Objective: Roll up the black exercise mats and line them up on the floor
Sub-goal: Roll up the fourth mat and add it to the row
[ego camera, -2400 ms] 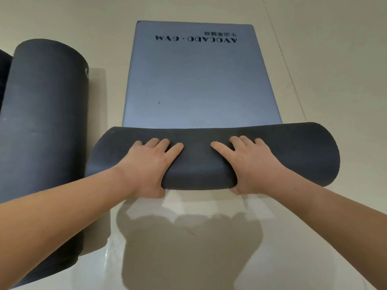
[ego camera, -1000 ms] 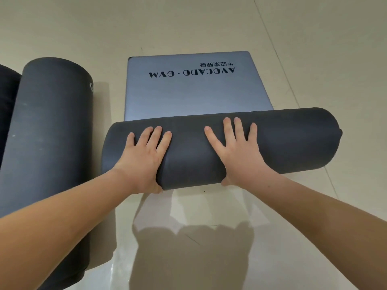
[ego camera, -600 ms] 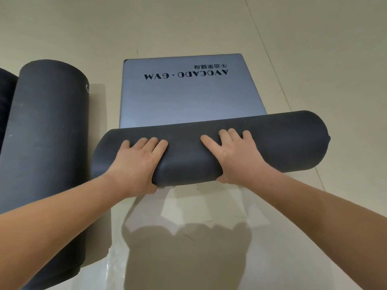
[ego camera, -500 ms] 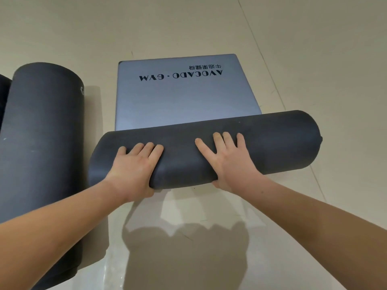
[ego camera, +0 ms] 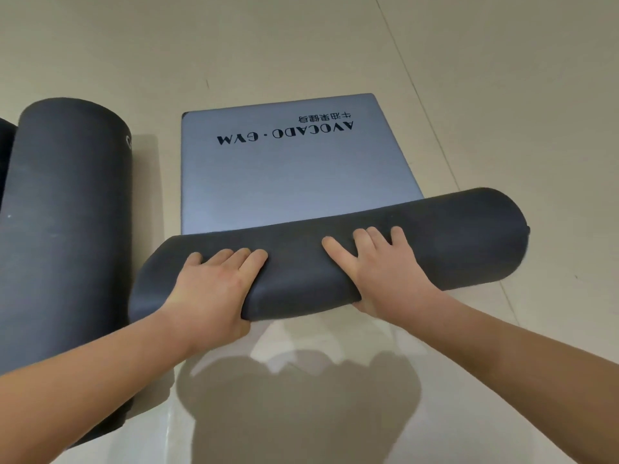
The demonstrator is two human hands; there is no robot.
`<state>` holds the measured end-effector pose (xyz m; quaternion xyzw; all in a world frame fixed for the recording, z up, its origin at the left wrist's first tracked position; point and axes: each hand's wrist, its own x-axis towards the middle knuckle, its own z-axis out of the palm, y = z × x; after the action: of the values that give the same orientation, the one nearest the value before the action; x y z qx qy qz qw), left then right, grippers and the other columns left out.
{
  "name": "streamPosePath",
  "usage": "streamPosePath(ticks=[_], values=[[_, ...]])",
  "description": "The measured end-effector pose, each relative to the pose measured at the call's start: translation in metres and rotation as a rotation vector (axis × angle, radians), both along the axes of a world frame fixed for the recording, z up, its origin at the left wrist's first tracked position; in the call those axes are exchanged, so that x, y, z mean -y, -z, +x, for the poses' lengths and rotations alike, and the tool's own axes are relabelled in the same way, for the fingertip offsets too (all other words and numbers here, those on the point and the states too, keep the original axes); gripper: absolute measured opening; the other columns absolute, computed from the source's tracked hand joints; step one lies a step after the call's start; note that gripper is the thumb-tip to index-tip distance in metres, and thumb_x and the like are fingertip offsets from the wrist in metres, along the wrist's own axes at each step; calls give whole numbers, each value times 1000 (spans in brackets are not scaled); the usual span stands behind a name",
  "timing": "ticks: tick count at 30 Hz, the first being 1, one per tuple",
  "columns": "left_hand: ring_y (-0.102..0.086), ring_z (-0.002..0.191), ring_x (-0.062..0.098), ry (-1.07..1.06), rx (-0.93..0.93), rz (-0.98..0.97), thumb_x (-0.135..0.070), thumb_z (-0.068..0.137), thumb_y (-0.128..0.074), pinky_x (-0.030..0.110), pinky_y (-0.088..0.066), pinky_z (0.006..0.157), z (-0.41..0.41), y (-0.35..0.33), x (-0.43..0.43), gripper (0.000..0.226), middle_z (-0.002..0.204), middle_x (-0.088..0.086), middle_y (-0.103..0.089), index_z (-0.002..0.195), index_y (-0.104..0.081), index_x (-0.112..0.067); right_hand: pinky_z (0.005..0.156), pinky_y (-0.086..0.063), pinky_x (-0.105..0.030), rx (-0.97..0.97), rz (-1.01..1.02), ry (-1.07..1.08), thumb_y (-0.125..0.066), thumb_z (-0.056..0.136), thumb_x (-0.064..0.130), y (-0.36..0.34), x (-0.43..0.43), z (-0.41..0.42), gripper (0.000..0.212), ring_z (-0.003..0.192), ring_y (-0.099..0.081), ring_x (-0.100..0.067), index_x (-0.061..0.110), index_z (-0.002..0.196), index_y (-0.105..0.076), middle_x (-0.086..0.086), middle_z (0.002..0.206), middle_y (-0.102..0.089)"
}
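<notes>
A black exercise mat lies on the floor, partly rolled. Its roll (ego camera: 452, 239) runs crosswise in front of me, and the flat grey-blue part (ego camera: 284, 182) with the upside-down "AVOCADO · GYM" print stretches away beyond it. My left hand (ego camera: 214, 289) grips the roll left of its middle, fingers over the top and thumb underneath. My right hand (ego camera: 385, 272) holds the roll just right of its middle, fingers spread over the top and thumb tucked under the near edge. The roll is squashed where my hands hold it.
A fully rolled black mat (ego camera: 67, 229) lies lengthwise on the left, its side close to the left end of the roll. A sliver of another dark roll (ego camera: 5, 145) shows at the far left edge. Beige tiled floor (ego camera: 502, 95) surrounds everything.
The roll has moved forward and grown thicker, and the flat part is shorter. My hands went from flat fingers on top to a grip further back on the roll.
</notes>
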<state>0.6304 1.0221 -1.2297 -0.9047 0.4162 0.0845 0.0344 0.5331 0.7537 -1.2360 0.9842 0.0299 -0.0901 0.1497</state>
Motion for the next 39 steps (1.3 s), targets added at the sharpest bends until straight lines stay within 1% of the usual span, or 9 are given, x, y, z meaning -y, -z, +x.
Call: streamPosePath(ticks=[5, 9, 14, 18, 23, 29, 32, 36, 39], values=[[-66, 95, 11, 27, -243, 125, -59, 58, -70, 37, -55, 76, -28, -28, -13, 84, 107, -21, -64, 135, -43, -42, 89, -43, -51, -304, 44, 30, -85, 70, 54, -31, -21, -38, 118, 102, -53, -36, 28, 155, -7, -13, 118, -51], [-62, 85, 4, -32, -485, 250, -60, 52, -83, 28, -53, 77, 16, -52, 12, 89, 95, -23, -62, 128, -37, -56, 113, -40, -56, -334, 191, 56, -85, 68, 68, -51, -5, -12, 138, 143, -41, -36, 40, 160, 14, -13, 158, -31], [-56, 135, 10, -205, -688, 144, -49, 46, -104, 40, -45, 117, 88, -49, 22, 118, 144, -30, -54, 147, -41, -55, 127, -16, -67, -291, 183, 133, -80, 71, 77, -51, -6, -5, 147, 163, 7, -39, 34, 163, 26, -17, 174, 14], [-21, 162, 16, -128, -440, 106, -61, 62, -96, 39, -24, 128, 78, -40, 12, 130, 175, -13, -19, 168, -24, -38, 121, -14, -76, -313, 10, 144, -87, 59, 78, -21, -24, -6, 170, 158, 13, -53, 18, 155, 41, -33, 168, 23], [-43, 152, 39, 113, 81, -69, -66, 75, -74, 62, -40, 119, 31, -22, -19, 98, 166, 16, -44, 158, -50, -20, 121, -28, -67, -405, 92, 98, -89, 47, 81, -36, 2, 46, 174, 160, -9, -42, 29, 161, 31, -21, 172, -2], [14, 163, 39, -70, 6, 289, -90, 71, -65, 65, -7, 129, 18, 14, -2, 150, 176, 16, 20, 160, 36, -21, 118, -38, -56, -394, 155, 89, -89, 45, 84, -61, 17, 76, 161, 156, -25, -30, 40, 166, 7, -6, 170, -19], [4, 163, 39, -85, -3, 261, -88, 69, -64, 66, -12, 127, 25, 26, -7, 148, 176, 17, 9, 161, 29, -20, 121, -31, -58, -229, 105, 36, -86, 61, 76, -51, 6, 48, 140, 159, -16, -34, 37, 166, -1, -14, 172, -12], [-30, 155, 41, -55, -32, 172, -82, 53, -65, 66, -37, 118, 31, 29, -15, 140, 169, 17, -30, 167, -11, -20, 121, -17, -72, -256, -16, 76, -82, 68, 77, -17, -20, 12, 154, 159, 4, -51, 24, 162, 27, -29, 170, 14], [-32, 154, 32, -52, -81, 179, -80, 53, -64, 57, -40, 118, 45, 19, -6, 138, 168, 8, -30, 167, -13, -23, 118, -21, -74, -188, -30, 78, -81, 75, 68, 0, -17, 21, 147, 157, -3, -54, 20, 161, 28, -32, 169, 5]])
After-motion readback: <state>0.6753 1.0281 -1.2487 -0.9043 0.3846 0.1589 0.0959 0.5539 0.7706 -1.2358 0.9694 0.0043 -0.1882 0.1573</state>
